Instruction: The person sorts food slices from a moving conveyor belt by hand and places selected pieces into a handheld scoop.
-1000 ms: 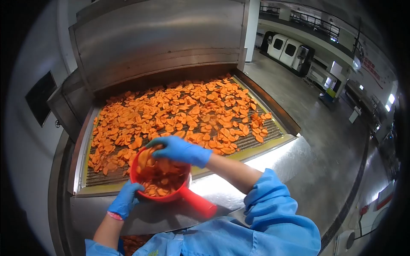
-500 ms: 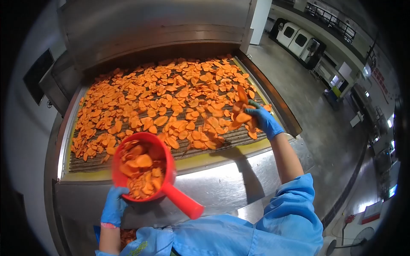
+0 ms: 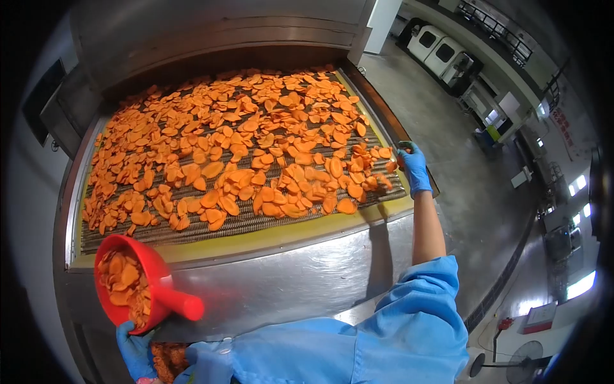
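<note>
My left hand (image 3: 135, 351), in a blue glove, grips the lower rim of a red scoop (image 3: 167, 275) at the lower left. Orange carrot-like slices (image 3: 125, 281) partly fill the scoop, which is tilted with its handle pointing right. More thin oval slices (image 3: 243, 144) lie spread over a ribbed metal mesh belt (image 3: 256, 222), thinner toward the front. My right hand (image 3: 414, 169), also gloved in blue, is at the belt's right edge beside some slices. Its fingers appear apart, with nothing visible in them. A few slices near it are blurred.
A smooth metal ledge (image 3: 288, 272) runs along the front of the belt, behind a yellow border strip (image 3: 211, 246). A raised side rail (image 3: 384, 105) bounds the right. Metal housing (image 3: 217, 29) stands at the back. More orange pieces (image 3: 167, 360) show below the scoop, near my body.
My right hand has let go of its handful of slices and moved right, to the belt's edge. My left hand and the scoop have moved left and down in the view, which has also shifted.
</note>
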`<act>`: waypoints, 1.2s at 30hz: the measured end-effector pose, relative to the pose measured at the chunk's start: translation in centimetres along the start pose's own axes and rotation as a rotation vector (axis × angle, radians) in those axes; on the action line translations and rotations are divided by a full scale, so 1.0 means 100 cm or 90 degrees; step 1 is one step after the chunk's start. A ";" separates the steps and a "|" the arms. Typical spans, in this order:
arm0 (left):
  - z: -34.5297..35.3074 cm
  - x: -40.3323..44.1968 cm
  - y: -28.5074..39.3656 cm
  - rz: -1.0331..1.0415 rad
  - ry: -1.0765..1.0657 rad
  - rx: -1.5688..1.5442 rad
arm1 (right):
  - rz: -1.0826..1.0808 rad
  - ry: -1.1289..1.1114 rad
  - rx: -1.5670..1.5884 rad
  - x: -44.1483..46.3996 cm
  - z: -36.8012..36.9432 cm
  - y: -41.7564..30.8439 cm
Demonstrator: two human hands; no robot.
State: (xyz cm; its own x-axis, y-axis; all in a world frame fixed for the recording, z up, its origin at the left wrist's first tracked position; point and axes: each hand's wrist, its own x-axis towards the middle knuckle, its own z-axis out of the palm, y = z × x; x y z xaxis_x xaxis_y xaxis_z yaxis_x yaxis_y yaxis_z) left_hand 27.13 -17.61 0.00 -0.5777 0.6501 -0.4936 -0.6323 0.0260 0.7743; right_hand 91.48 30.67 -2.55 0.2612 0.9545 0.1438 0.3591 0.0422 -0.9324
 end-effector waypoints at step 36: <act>-0.070 0.014 -0.005 0.048 0.123 0.002 | -0.123 -0.067 -0.225 -0.016 0.083 0.044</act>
State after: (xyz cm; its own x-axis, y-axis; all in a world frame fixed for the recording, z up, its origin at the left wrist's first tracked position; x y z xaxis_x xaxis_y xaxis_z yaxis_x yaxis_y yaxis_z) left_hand 22.99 -22.02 -3.88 -0.7114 0.4930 -0.5008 -0.5824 -0.0147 0.8128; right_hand 85.19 31.77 -9.59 0.0727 0.9648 0.2528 0.6825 0.1367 -0.7180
